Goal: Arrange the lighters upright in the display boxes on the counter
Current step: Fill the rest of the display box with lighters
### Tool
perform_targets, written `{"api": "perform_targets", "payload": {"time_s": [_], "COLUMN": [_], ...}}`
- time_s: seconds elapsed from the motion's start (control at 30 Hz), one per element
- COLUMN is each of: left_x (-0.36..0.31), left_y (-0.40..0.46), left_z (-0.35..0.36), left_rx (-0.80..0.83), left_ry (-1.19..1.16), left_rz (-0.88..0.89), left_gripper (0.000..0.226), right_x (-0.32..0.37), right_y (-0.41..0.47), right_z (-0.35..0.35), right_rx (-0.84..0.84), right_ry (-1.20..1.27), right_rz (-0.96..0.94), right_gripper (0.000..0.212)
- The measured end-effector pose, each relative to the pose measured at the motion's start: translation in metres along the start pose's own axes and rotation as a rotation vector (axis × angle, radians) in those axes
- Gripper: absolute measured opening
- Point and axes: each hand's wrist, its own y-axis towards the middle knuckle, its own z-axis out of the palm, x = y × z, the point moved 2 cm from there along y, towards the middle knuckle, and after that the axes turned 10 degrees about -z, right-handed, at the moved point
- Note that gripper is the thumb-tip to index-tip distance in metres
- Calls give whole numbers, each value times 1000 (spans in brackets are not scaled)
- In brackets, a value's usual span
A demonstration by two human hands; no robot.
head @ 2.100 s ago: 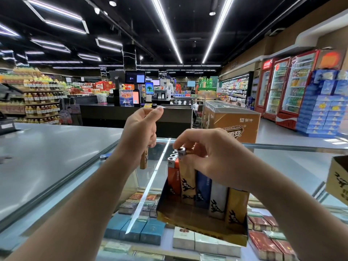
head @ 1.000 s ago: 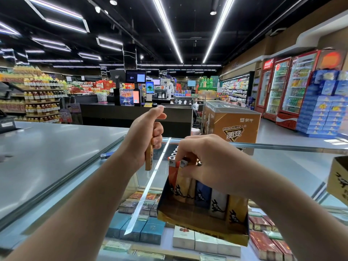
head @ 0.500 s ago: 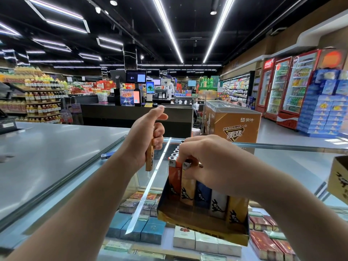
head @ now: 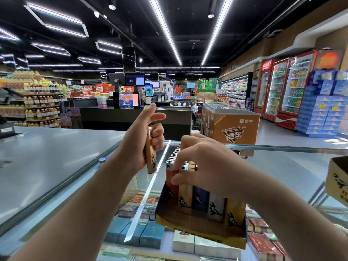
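The glass counter (head: 282, 162) carries the display box (head: 199, 228), which stands near its front edge, toward the middle; a second box (head: 337, 181) sits at the counter's right edge. Inside the display box the lighters (head: 199, 200) stand upright in rows, the front row full.

The right hand (head: 205, 166) hovers over the box's left end, fingertips pinching the metal cap of a gold lighter (head: 185, 193) in the front row. The left hand (head: 143, 140) is raised just left of the box, its lower fingers curled round a spare gold lighter (head: 150, 151) held upright, thumb and forefinger spread.

The rows look tight, so forcing a lighter in could tip its neighbours or slide the light box along the smooth glass. The spare lighter is held loosely and could slip.
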Motion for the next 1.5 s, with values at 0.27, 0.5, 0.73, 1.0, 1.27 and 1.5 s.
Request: {"api": "perform_targets", "payload": {"time_s": [0.27, 0.5, 0.73, 1.0, 1.27, 1.5], "left_x": [-4, 5, 7, 27, 28, 25], "left_y": [-18, -11, -3, 6, 4, 0], "left_z": [31, 29, -6, -20, -19, -13], "left_rx": [419, 270, 414, 568, 606, 601], "left_ry": [-193, 148, 892, 1040, 1065, 1032], "left_rz": [184, 250, -62, -376, -397, -381], "left_gripper": [37, 60, 72, 102, 56, 78], "right_x": [1, -2, -14, -7, 11, 14], "right_y": [-1, -1, -9, -5, 0, -1], "right_z": [-10, -8, -22, -20, -5, 1], "right_rx": [-417, -415, -504, -280, -15, 90], "right_ry": [237, 276, 693, 617, 73, -68], "right_rz": [125, 153, 208, 131, 53, -42], "right_gripper": [26, 36, 43, 17, 21, 21]}}
